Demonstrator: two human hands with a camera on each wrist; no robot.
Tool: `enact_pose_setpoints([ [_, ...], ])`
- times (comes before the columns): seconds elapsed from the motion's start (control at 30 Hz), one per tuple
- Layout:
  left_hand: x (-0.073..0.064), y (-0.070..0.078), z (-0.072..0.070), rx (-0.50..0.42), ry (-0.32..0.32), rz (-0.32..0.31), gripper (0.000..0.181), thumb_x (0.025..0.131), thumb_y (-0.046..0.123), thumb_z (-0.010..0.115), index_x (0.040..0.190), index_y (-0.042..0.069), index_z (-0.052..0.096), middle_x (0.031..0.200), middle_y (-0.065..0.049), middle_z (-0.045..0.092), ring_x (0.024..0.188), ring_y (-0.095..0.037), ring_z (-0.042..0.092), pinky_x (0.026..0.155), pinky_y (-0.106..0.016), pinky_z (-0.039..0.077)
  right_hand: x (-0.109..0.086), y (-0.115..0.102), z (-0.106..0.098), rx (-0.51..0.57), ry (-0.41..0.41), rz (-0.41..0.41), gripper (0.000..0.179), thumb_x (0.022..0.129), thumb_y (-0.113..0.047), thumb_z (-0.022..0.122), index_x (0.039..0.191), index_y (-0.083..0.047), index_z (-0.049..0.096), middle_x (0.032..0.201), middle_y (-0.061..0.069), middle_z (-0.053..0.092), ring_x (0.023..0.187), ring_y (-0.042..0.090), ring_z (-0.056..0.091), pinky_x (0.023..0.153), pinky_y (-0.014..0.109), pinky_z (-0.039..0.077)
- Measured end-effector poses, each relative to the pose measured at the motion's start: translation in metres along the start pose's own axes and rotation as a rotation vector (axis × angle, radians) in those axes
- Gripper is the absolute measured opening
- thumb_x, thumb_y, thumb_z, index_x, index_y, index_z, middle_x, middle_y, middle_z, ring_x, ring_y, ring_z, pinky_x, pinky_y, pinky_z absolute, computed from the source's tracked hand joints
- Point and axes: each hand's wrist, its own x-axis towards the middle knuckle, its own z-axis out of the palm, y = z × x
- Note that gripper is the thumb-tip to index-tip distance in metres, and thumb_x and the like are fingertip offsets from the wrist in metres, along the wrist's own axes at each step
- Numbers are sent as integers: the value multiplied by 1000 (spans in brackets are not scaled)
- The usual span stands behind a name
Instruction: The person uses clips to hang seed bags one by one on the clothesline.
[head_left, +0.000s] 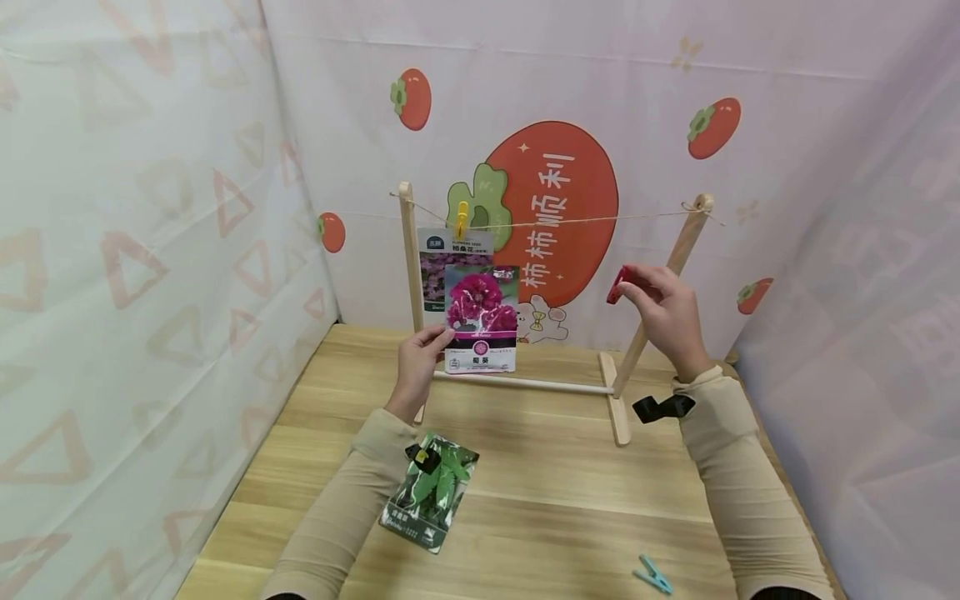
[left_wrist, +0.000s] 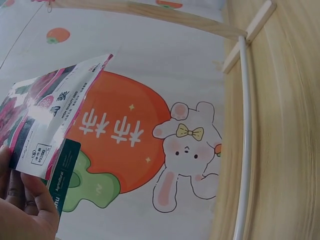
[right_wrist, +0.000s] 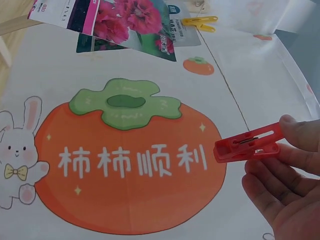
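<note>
My left hand (head_left: 422, 367) pinches the lower left edge of a seed packet (head_left: 481, 317) with a magenta flower picture, upright in front of the string. Behind it, a second seed packet (head_left: 435, 275) hangs from the string (head_left: 570, 222) by a yellow clothespin (head_left: 461, 218), partly hidden by the held one. Off to the right, my right hand (head_left: 666, 312) holds a red clothespin (head_left: 618, 285) between thumb and fingers, below the string's right part. In the right wrist view the red clothespin (right_wrist: 247, 145) points away from the fingertips, its handle ends between thumb and index finger.
The string runs between two wooden posts (head_left: 681, 242), joined low down by a white rod (head_left: 540, 383). On the wooden table (head_left: 540, 492) lie a green seed packet (head_left: 431, 492) beside the left forearm and a light blue clothespin (head_left: 653, 575) at the front right. A printed cloth stands behind.
</note>
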Motion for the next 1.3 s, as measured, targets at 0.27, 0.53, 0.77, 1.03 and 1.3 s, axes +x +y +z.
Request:
enact_pose_setpoints([
  [0.27,5,6,8,0,-2,26,27,89,11,71,110,-5,69,83,12,67,74,-4,59,65,-18,49,12,-9,0,-9,-8,-30,32,90,-3,67,120,6,65,111,23,64,90,-13,55,83,1,42],
  [0.53,8,12,18,-80,-39,11,23,91,10,69,109,-4,69,82,11,68,73,-3,61,68,-22,51,21,-17,3,-23,-25,-38,31,91,-9,67,120,3,66,108,19,65,92,-12,55,85,3,44],
  [0.77,9,15,25,-98,-43,2,24,90,10,69,110,-4,69,83,11,67,73,-3,59,69,-23,49,29,-20,6,-34,-34,-79,31,90,-10,69,119,1,67,109,19,67,90,-14,57,83,4,46],
  [1.03,10,20,42,-107,-71,-8,20,91,12,69,107,0,71,81,11,68,72,-4,60,66,-20,50,39,-25,1,-43,-38,-98,30,92,-9,67,120,2,66,108,20,67,90,-12,55,81,3,45],
  [1.3,11,22,51,-116,-96,-26,21,91,14,69,108,1,71,83,10,68,76,-5,61,73,-27,50,52,-34,5,-42,-71,-91,29,93,-11,65,120,1,67,108,17,64,93,-6,54,83,4,45],
])
